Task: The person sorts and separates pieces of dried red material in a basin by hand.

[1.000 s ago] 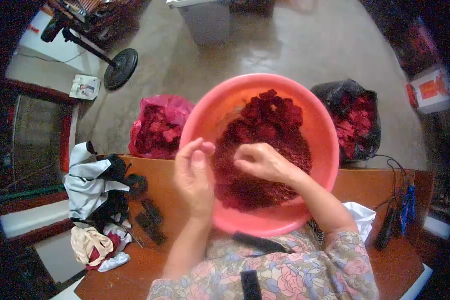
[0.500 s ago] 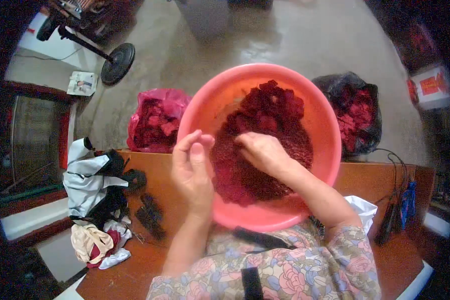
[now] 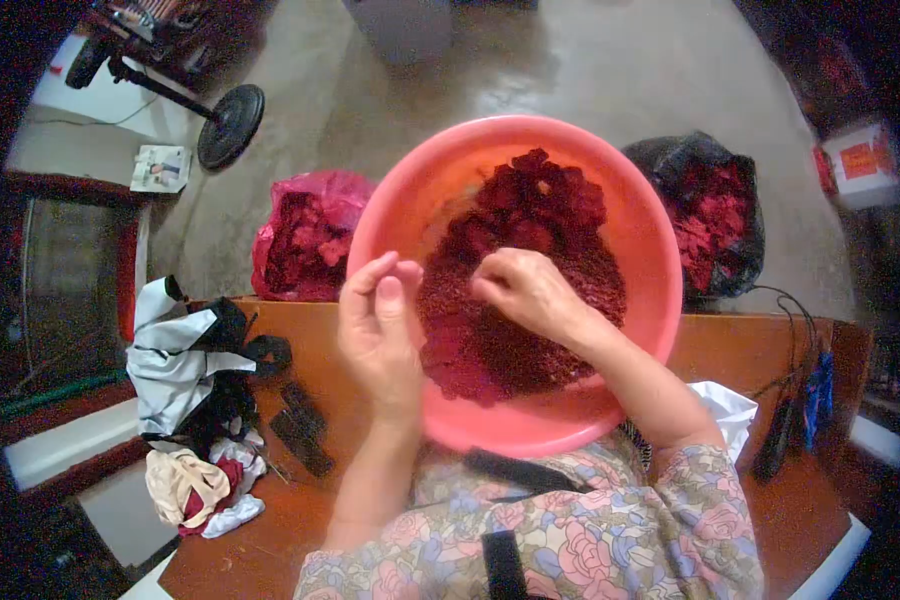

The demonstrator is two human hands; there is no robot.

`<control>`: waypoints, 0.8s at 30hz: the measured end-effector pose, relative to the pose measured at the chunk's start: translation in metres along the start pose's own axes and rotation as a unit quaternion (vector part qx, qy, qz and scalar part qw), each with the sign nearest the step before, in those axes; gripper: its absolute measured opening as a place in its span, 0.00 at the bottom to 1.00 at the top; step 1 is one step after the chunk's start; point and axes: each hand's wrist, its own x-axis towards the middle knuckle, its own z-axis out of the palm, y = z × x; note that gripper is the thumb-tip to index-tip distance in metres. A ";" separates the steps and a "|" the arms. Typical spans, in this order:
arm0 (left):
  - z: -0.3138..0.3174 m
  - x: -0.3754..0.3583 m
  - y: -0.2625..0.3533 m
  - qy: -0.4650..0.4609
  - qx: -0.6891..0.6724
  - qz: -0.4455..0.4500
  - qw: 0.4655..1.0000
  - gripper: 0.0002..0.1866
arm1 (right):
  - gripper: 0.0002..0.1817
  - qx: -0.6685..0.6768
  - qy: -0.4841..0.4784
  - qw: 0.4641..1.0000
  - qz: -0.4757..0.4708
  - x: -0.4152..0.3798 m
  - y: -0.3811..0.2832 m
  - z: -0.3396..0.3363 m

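A large pink basin (image 3: 530, 435) leans close in front of my body, its inside orange. In it lies a mound of dark red material (image 3: 530, 350), finely grained in front, with bigger ruffled pieces (image 3: 545, 200) heaped at the far side. My right hand (image 3: 530, 290) is over the middle of the mound, its fingers curled and pinched together; what they hold is hidden. At the basin's left rim, my left hand (image 3: 380, 320) is raised with thumb upright against curled fingers, and whatever sits within them cannot be made out.
Beyond a brown wooden bench (image 3: 300, 340) stand a pink bag (image 3: 315, 235) and a black bag (image 3: 715, 215), both with red pieces inside. Clothes (image 3: 185, 490) lie at the left, a white bag (image 3: 725, 415) at the right. A round black stand base (image 3: 232, 125) rests on the floor.
My right hand has lifted slightly from the mound and its fingers have curled in more. My left hand stays raised at the rim, nearly unmoved. The view has shifted slightly.
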 end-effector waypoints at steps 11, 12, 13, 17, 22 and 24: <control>-0.001 -0.002 0.001 -0.109 0.195 0.010 0.975 0.04 | 0.11 0.495 -0.033 0.840 0.220 0.004 -0.023 -0.013; 0.000 -0.001 0.000 -0.130 0.212 0.037 0.968 0.04 | 0.11 0.525 -0.037 0.821 0.220 0.004 -0.022 -0.013; 0.001 -0.001 0.000 -0.135 0.225 0.052 0.964 0.04 | 0.11 0.554 -0.040 0.802 0.221 0.004 -0.023 -0.014; -0.002 0.001 -0.007 -0.168 0.304 0.122 0.930 0.06 | 0.10 0.570 -0.024 0.790 0.226 0.001 -0.029 -0.013; 0.004 0.000 -0.003 -0.186 0.373 0.161 0.895 0.07 | 0.12 0.482 0.017 0.867 0.126 -0.002 -0.029 0.002; 0.005 0.001 -0.003 -0.184 0.395 0.195 0.879 0.08 | 0.13 0.366 0.033 0.927 0.078 -0.001 -0.028 0.001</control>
